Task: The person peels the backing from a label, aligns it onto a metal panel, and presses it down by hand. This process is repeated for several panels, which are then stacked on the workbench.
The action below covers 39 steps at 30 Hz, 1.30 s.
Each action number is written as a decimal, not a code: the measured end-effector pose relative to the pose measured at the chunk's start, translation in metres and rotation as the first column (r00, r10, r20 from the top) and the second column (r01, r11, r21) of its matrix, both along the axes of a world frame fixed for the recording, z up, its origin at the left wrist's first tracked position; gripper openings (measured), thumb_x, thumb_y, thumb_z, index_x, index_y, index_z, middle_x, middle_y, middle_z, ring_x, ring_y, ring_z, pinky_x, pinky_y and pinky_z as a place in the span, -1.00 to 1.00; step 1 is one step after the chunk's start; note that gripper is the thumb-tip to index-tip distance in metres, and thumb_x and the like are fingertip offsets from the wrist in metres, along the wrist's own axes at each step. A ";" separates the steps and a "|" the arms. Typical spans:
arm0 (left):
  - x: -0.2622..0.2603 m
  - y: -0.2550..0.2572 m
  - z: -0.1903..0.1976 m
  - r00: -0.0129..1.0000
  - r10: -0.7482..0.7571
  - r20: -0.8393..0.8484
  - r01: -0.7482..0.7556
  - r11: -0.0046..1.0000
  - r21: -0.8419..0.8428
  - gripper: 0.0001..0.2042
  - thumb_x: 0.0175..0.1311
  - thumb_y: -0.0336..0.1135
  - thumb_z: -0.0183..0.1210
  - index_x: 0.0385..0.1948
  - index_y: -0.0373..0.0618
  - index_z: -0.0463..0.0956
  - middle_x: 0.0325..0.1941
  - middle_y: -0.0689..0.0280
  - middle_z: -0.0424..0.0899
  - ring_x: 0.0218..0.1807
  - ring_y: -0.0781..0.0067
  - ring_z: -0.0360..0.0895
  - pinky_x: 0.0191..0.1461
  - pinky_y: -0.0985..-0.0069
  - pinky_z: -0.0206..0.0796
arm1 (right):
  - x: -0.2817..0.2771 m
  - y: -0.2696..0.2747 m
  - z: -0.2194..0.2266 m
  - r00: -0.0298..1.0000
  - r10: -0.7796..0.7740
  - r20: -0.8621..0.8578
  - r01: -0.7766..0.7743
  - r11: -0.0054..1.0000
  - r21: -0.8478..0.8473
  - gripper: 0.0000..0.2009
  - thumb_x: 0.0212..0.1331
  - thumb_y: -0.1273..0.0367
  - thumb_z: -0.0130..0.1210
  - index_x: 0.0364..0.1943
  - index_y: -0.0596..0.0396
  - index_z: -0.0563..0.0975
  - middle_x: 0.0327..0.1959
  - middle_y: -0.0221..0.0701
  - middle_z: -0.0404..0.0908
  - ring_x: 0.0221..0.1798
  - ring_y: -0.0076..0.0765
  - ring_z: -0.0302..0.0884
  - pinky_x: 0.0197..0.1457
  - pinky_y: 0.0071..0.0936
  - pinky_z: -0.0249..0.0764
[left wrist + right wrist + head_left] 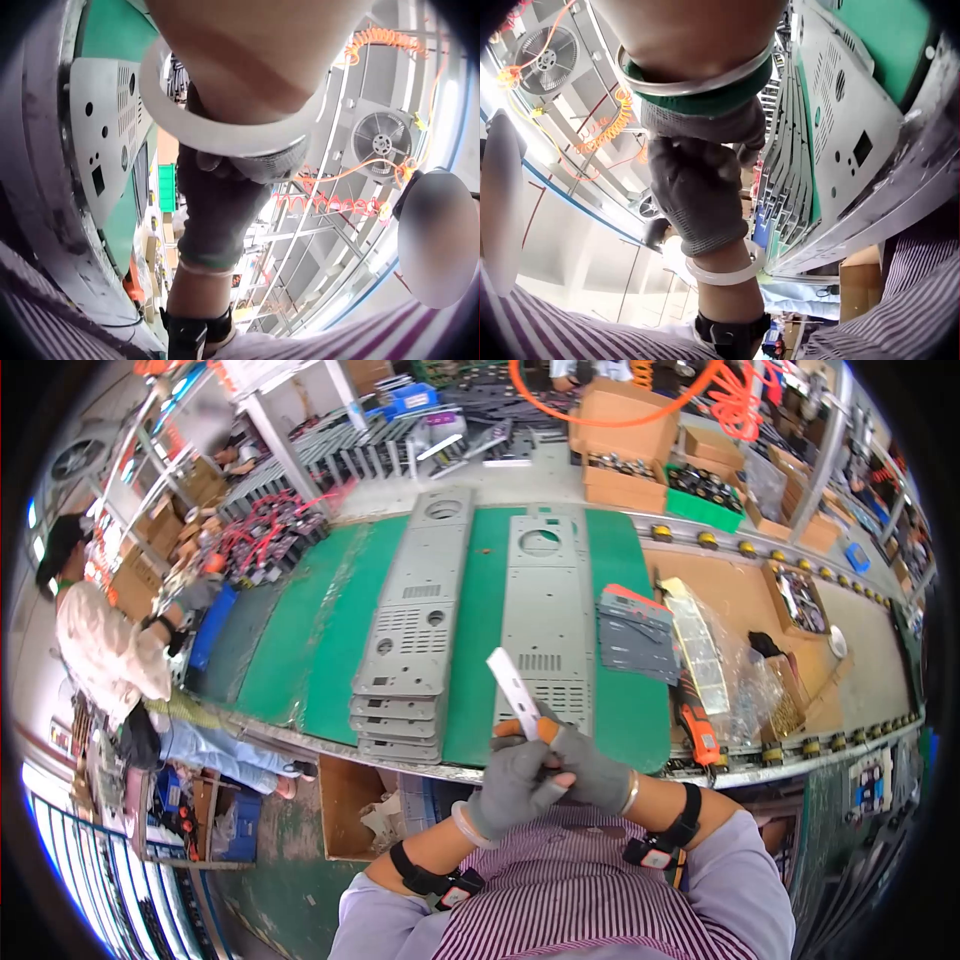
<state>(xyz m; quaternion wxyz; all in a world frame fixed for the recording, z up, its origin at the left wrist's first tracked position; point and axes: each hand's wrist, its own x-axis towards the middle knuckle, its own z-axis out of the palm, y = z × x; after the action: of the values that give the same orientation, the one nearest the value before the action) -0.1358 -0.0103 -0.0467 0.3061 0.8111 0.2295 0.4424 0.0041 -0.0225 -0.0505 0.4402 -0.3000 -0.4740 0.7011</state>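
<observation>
My two gloved hands meet in front of my chest at the near edge of the table. A narrow pale metal strip [515, 690] with small holes sticks up from between them, tilted to the left. My left hand [515, 785] curls its fingers round the strip's lower end, its bare thumb tip pointing at the other hand. My right hand [595, 768] closes in from the right with bent fingers at the same end. The gloves hide that end. Just beyond lies a grey perforated panel [545, 605]. Both wrist views show the gloves [221, 210] [697, 195] pressed close together.
A stack of grey panels [410, 630] stands left on the green mat [310, 630]. To the right lie dark flat plates [637, 635], an orange power screwdriver [697, 725] and plastic bags [745, 685]. Another person [110, 645] stands at the far left.
</observation>
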 end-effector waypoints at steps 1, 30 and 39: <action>-0.003 -0.001 0.003 1.000 -0.013 -0.022 0.011 0.998 -0.067 -0.81 0.12 -0.29 0.19 -0.44 -0.18 0.40 -0.60 0.23 0.49 -0.57 0.27 0.48 -0.46 0.44 0.29 | 0.002 0.000 -0.003 0.992 0.021 0.124 -0.029 0.998 0.062 -0.49 0.28 0.30 -0.11 0.27 0.16 0.13 0.13 -0.23 0.36 0.12 -0.38 0.37 0.20 -0.44 0.33; -0.027 0.000 0.015 0.978 -0.166 -0.129 0.134 0.966 -0.223 -0.89 0.03 -0.36 0.15 -0.46 -0.14 0.44 -0.58 0.29 0.48 -0.48 0.27 0.50 -0.39 0.41 0.32 | -0.014 -0.013 0.002 0.994 -0.027 0.107 0.031 0.999 -0.032 -0.38 0.25 -0.11 -0.29 0.14 0.14 0.27 -0.04 -0.30 0.45 -0.02 -0.33 0.47 0.08 -0.36 0.41; -0.104 0.012 0.025 0.894 0.406 -0.189 -0.409 0.912 0.025 -0.87 -0.04 -0.43 0.16 -0.43 -0.14 0.44 -0.53 0.19 0.47 -0.51 0.19 0.49 -0.43 0.38 0.33 | -0.013 -0.007 0.041 0.959 0.247 -0.140 -0.280 0.899 -0.336 -0.33 0.18 0.02 -0.01 0.20 0.27 0.20 0.02 -0.14 0.47 -0.04 -0.21 0.56 0.01 -0.36 0.53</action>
<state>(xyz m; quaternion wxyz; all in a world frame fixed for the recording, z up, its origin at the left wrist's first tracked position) -0.2395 0.0014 -0.0214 0.1896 0.7812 0.4258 0.4153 -0.0087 -0.0292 -0.0093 0.3021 -0.2736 -0.3555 0.8411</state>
